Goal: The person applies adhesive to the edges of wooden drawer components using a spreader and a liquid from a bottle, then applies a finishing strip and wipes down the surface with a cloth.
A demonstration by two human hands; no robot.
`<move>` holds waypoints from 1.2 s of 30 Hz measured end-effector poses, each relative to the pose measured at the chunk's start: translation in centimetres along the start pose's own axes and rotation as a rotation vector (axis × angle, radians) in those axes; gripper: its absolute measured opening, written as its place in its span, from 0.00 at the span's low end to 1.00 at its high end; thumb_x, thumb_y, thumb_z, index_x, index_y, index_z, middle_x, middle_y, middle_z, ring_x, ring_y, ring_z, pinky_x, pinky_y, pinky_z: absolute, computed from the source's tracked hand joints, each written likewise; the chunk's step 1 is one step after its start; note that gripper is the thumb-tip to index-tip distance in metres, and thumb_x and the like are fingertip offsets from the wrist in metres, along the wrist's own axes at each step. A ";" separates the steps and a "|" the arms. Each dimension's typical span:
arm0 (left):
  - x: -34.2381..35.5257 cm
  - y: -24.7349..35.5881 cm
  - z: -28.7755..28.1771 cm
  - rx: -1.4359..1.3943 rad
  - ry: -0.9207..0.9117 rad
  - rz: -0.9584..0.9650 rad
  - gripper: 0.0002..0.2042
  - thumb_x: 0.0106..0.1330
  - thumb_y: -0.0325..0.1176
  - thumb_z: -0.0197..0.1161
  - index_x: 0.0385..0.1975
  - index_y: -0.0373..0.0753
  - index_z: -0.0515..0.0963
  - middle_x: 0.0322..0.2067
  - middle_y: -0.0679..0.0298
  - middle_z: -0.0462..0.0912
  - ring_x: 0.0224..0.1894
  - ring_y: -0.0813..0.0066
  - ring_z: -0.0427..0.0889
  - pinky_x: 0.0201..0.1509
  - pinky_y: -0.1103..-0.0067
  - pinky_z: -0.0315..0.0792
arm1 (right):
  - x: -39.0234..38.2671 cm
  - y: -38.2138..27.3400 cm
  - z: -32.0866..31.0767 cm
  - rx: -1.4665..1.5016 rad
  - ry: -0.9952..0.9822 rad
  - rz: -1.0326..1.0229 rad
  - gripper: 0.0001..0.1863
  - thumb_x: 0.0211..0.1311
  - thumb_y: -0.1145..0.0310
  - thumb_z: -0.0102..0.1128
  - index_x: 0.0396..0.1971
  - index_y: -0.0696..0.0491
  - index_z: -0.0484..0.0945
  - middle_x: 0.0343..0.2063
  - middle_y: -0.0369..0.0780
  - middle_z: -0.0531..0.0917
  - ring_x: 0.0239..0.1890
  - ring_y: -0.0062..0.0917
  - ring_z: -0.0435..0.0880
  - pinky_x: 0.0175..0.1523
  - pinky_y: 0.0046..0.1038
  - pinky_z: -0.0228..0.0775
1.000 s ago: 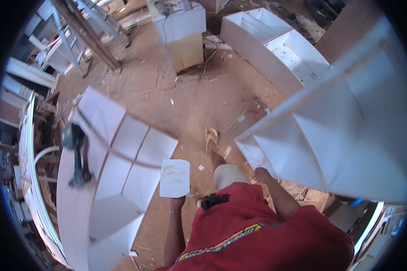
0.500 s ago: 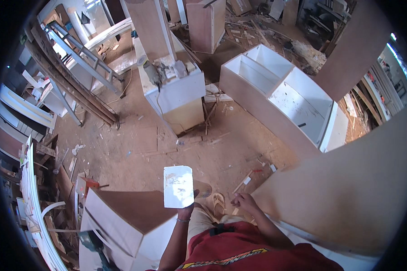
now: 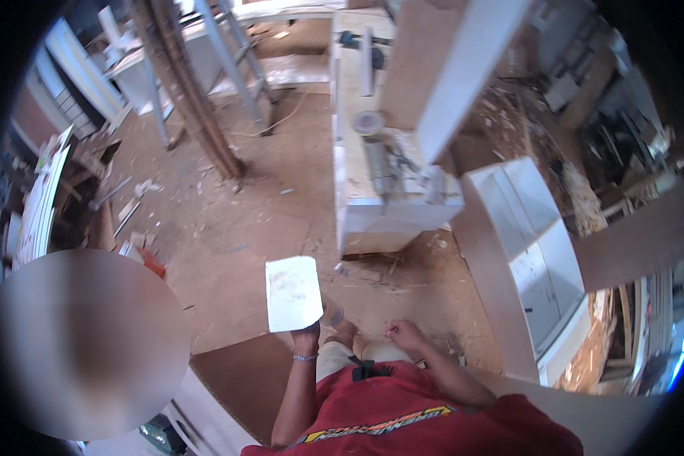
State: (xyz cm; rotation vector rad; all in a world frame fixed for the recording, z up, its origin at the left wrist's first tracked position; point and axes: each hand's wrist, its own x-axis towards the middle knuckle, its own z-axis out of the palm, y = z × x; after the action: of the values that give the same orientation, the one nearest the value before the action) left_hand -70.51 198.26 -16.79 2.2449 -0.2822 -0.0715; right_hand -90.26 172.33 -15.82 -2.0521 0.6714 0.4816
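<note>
My left hand (image 3: 306, 338) grips the lower edge of a white rectangular slab (image 3: 293, 293) with rounded corners and brownish smudges on its face. The slab is held up in front of my body, above the floor, and my fingers behind it are mostly hidden. On the other side of my waist, my right hand (image 3: 404, 334) hovers with its fingers curled together, apart from the slab. Whether anything small is inside those fingers does not show.
Ahead stands a white workbench (image 3: 403, 216) bearing a roll of tape (image 3: 368, 123) and tools. An open white cabinet carcass (image 3: 539, 266) lies to the right. Wooden poles (image 3: 182, 91) and a stepladder (image 3: 239, 61) rise at the left. A brown panel (image 3: 243, 380) is close by my left arm.
My view has swung left, so the workbench and cabinet sit farther right and look nearer. The slab stays in my left hand, slightly tilted. A round blurred patch now covers the lower left.
</note>
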 end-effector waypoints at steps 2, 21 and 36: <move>2.8 1.3 -4.8 -0.008 0.005 -0.061 0.14 0.70 0.42 0.66 0.44 0.38 0.85 0.42 0.53 0.88 0.46 0.52 0.84 0.50 0.60 0.76 | 4.1 -4.9 -1.2 -0.101 -0.199 0.025 0.15 0.70 0.61 0.58 0.35 0.55 0.88 0.30 0.43 0.90 0.34 0.29 0.89 0.44 0.35 0.80; 36.2 -20.7 -33.9 -0.042 0.747 -0.386 0.21 0.61 0.35 0.79 0.51 0.36 0.83 0.45 0.59 0.86 0.45 0.63 0.81 0.50 0.64 0.77 | 52.4 -50.9 13.1 -0.359 -0.384 -0.392 0.10 0.63 0.65 0.66 0.39 0.54 0.88 0.35 0.47 0.90 0.38 0.35 0.89 0.47 0.38 0.79; 40.0 -37.6 -58.7 0.482 1.212 -0.638 0.27 0.65 0.41 0.75 0.61 0.37 0.78 0.57 0.54 0.83 0.58 0.52 0.81 0.64 0.62 0.74 | 79.1 -87.8 33.1 -0.498 -0.654 -0.583 0.08 0.49 0.81 0.63 0.30 0.55 0.84 0.28 0.35 0.85 0.32 0.22 0.83 0.39 0.33 0.78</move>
State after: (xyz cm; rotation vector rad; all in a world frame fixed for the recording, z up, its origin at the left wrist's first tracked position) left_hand -16.21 256.65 -6.55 2.3072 1.1525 1.0685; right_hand 23.37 218.23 -21.88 -2.2128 -0.4726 0.9653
